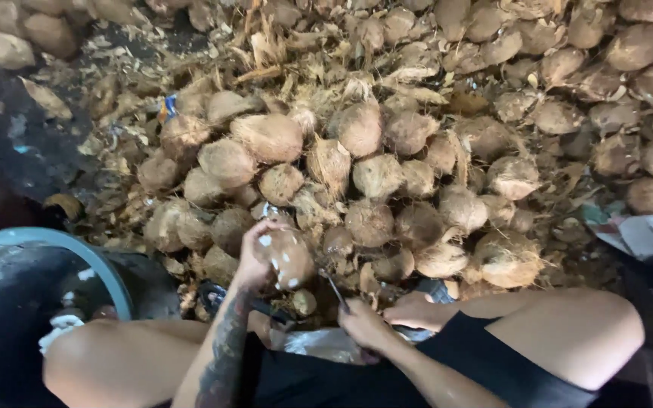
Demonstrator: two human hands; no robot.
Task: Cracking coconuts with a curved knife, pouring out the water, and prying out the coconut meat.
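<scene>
My left hand (255, 253) grips a brown husked coconut (287, 258) with white patches where the shell is cut away, holding it just above my lap. My right hand (362, 323) is closed around the handle of a small knife (334, 289), its thin blade pointing up toward the coconut, a short gap away from it. Both forearms reach forward between my bare knees; the left forearm is tattooed.
A large heap of husked coconuts (376, 177) fills the ground in front, with loose husk fibres (273, 53) scattered behind. A blue-rimmed round tub (54, 240) stands at lower left. A foot (417, 310) rests beside my right hand. Pale plastic (648, 230) lies at right.
</scene>
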